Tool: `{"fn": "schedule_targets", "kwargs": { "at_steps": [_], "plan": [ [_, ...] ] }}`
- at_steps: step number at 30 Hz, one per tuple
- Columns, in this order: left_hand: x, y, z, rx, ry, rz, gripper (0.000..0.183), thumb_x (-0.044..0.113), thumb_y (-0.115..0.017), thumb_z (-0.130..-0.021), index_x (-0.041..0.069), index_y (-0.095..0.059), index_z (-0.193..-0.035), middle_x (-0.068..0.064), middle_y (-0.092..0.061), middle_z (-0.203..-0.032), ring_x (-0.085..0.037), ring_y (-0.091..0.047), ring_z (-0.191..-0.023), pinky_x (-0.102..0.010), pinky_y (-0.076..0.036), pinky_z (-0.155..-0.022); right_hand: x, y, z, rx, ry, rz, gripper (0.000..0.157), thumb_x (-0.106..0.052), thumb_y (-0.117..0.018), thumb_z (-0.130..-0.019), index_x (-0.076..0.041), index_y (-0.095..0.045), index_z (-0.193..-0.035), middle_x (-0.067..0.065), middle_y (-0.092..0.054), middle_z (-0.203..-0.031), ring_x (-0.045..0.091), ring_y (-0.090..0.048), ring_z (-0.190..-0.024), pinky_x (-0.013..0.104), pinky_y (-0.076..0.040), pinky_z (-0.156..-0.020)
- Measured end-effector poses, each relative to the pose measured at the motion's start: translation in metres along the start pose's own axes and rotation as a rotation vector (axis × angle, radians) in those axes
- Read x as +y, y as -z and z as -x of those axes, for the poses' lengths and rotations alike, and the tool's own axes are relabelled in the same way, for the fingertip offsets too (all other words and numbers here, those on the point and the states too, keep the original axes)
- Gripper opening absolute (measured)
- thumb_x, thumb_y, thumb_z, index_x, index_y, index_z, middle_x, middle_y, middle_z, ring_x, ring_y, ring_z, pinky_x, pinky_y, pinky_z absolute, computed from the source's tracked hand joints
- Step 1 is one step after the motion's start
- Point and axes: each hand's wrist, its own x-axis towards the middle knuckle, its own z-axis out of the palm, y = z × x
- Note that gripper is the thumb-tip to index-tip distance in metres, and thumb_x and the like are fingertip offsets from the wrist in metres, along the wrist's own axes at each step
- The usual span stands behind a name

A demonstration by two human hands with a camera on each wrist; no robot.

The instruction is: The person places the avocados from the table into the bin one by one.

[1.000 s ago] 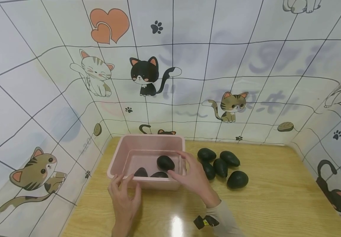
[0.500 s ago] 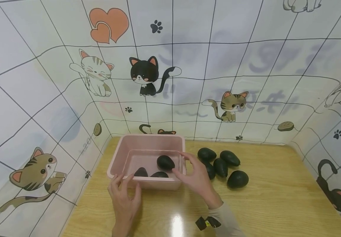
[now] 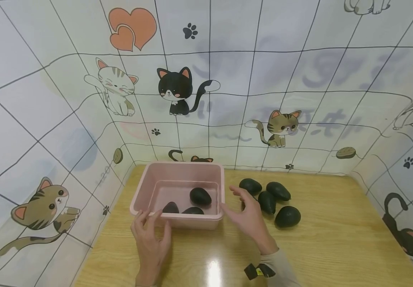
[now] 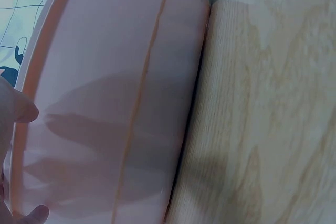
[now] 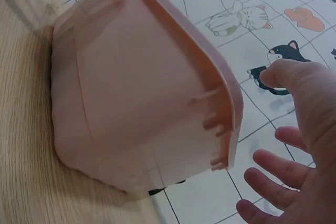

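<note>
A pink plastic bin [image 3: 184,221] stands on the table, with three dark green avocados inside; one lies whole in view [image 3: 200,197], while the front wall partly hides the other two. My left hand [image 3: 151,241] rests loosely at the bin's front left rim, fingertips on the edge and thumb near the outer front wall. Just outside the bin's right side is my right hand [image 3: 247,217], fingers spread and nothing between them. Its fingertips are close to a cluster of several avocados [image 3: 267,202], one of them mostly hidden behind the hand.
The wood-grain table [image 3: 321,243] extends to the right and toward the front. Behind and on both sides stand walls covered in cat-patterned sheeting [image 3: 224,111]. One avocado [image 3: 287,217] sits at the front right of the cluster.
My right hand has moved out of the bin, over its right rim, toward the loose avocados. The left hand and the avocados in the bin have stayed in place.
</note>
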Motion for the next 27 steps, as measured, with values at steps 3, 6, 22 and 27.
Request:
{"fn": "schedule_targets", "kwargs": {
  "at_steps": [3, 6, 22, 27],
  "plan": [
    [0.0, 0.0, 0.001, 0.003, 0.008, 0.002, 0.038, 0.017, -0.076, -0.078, 0.006, -0.075, -0.114, -0.028, -0.059, -0.125, -0.051, -0.049, -0.131, -0.057, -0.039, -0.102, 0.007, 0.005, 0.002, 0.008, 0.002, 0.01, 0.061, -0.028, -0.088, -0.087, -0.019, -0.064, -0.142, 0.003, -0.069, -0.14, 0.028, -0.065, -0.13, 0.057, -0.053, -0.108],
    [-0.001, 0.0, 0.001, 0.003, 0.009, 0.002, 0.037, 0.018, -0.075, -0.079, 0.006, -0.075, -0.114, -0.029, -0.059, -0.125, -0.051, -0.049, -0.131, -0.055, -0.039, -0.103, 0.014, 0.009, 0.003, 0.013, 0.003, 0.026, 0.06, -0.026, -0.087, -0.088, -0.018, -0.063, -0.143, 0.004, -0.069, -0.141, 0.028, -0.064, -0.131, 0.056, -0.052, -0.109],
    [0.001, 0.001, -0.001, 0.002, -0.003, 0.006, 0.037, 0.016, -0.076, -0.079, 0.005, -0.075, -0.113, -0.029, -0.059, -0.125, -0.053, -0.049, -0.13, -0.057, -0.041, -0.099, 0.037, 0.025, 0.012, 0.053, -0.095, 0.037, 0.061, -0.031, -0.085, -0.09, -0.013, -0.062, -0.144, 0.011, -0.066, -0.146, 0.032, -0.063, -0.131, 0.057, -0.052, -0.11],
    [0.002, 0.001, -0.002, -0.001, 0.0, 0.004, 0.037, 0.015, -0.076, -0.078, 0.005, -0.075, -0.114, -0.029, -0.059, -0.125, -0.052, -0.048, -0.13, -0.055, -0.041, -0.1, 0.044, 0.028, 0.014, 0.067, -0.101, 0.058, 0.06, -0.029, -0.085, -0.09, -0.012, -0.063, -0.143, 0.012, -0.066, -0.146, 0.031, -0.063, -0.131, 0.056, -0.053, -0.107]
  ]
}}
